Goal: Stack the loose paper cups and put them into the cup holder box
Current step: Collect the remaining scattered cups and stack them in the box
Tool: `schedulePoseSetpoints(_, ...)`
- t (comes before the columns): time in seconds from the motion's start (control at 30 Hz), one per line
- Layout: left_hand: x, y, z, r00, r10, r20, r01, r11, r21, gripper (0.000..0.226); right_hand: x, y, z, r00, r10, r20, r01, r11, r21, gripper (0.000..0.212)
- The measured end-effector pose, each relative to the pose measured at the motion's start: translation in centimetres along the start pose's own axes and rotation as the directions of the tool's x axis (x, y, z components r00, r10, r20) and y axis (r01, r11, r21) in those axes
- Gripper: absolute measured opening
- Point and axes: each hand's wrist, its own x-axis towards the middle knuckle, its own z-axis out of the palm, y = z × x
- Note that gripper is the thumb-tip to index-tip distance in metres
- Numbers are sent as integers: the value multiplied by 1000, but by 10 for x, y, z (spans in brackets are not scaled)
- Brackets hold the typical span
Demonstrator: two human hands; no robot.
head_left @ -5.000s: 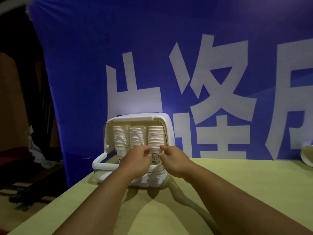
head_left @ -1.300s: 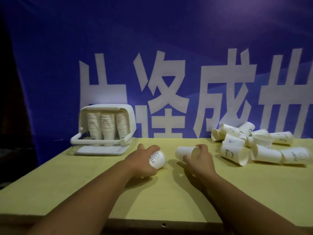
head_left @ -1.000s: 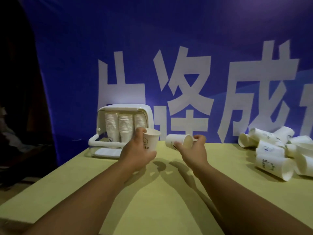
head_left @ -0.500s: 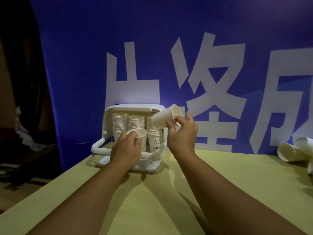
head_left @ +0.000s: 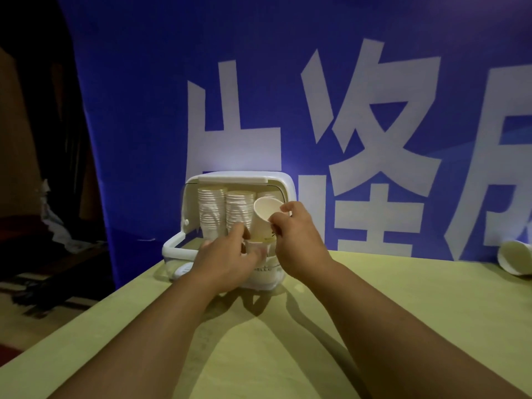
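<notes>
Pale yellow-green surface [head_left: 374, 326] fills the near ground, and both bare forearms reach across it toward the cup holder box [head_left: 188, 208], which stands at the far edge with its front open to the person. Just in front of the box the left hand [head_left: 227, 260] has its fingers curled round a lower cup [head_left: 263, 264], upright and low against the box's front rim; the fingers there are blurred, so how firmly they close is hard to say. The right hand [head_left: 299, 243], level with the left and slightly nearer the box's right wall, pinches an upper cup [head_left: 263, 218] by its side between thumb and fingertips. That cup's long axis leans: the mouth tips up and toward the box's left side, and the base points down at the lower cup's mouth, directly above it and very close or just entering. The coming move seems to turn on this alignment, with the right hand needing to bring the upper cup upright and press it straight down, the left hand steadying below. Inside the box, behind both cups, stand tall stacks [head_left: 211, 214] of nested cups side by side; the rightmost place is mostly hidden by the upper cup. Well to the right of the box a loose cup [head_left: 515, 257] lies on its side. Behind the box hangs a blue banner [head_left: 345, 82] with large white characters.
</notes>
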Motion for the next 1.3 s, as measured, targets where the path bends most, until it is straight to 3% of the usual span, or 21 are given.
schedulePoseSetpoints(0.13,-4,1,-4,999,-15,-39,11,995,-98,73,1,-2,-2,1000,24,-13,-22,996,82,27)
schedulePoseSetpoints(0.2,-6,0,-5,998,-14,-59,6,991,-136,81,1,0,0,998,67,-12,-64,987,147,31)
schedulePoseSetpoints(0.37,-5,1,0,996,20,-88,-27,997,-74,36,-1,13,16,989,95,113,-102,993,63,22)
schedulePoseSetpoints(0.63,-6,0,0,995,17,-102,-26,996,-87,38,-6,21,20,996,75,51,-81,989,121,26)
schedulePoseSetpoints(0.73,-13,8,-3,968,64,-241,-64,998,6,27,-13,25,8,989,145,9,-144,976,165,26)
schedulePoseSetpoints(0.83,-27,32,-8,926,158,-343,-122,985,123,5,-25,35,-11,975,221,-13,-218,967,135,11)
schedulePoseSetpoints(1.03,-59,96,1,966,204,-159,-188,976,112,11,-79,67,-76,938,342,-53,-339,939,66,7)
schedulePoseSetpoints(1.3,-104,195,51,959,279,58,-279,960,-11,11,-177,121,-184,865,462,-193,-485,870,-88,4)
